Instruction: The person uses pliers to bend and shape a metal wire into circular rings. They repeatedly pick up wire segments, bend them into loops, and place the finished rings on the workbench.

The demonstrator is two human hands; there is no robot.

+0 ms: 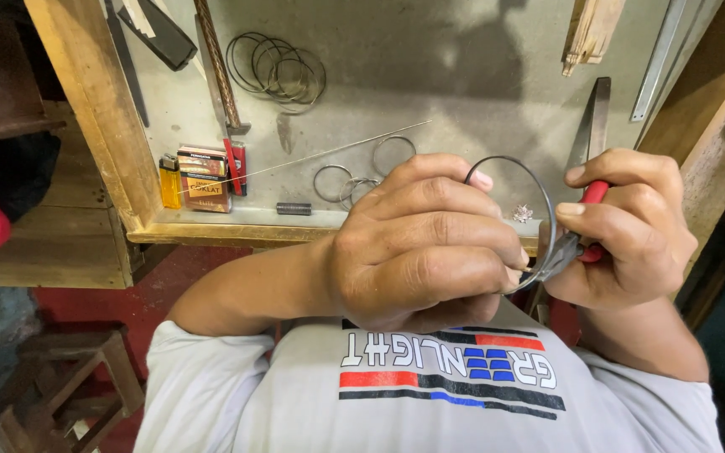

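Thin dark wire ring (539, 197), held above the desk (237, 225) edge; its lower arc hidden behind left hand (421, 243), grip closed on it. Right hand (631, 226) clasps red-handled pliers (576, 239) (jaws biting the ring, tips hard to see). Loose rings (354, 180) lie beyond.

Red-handled pliers (585, 220), dark wire ring (539, 189), possibly grey.
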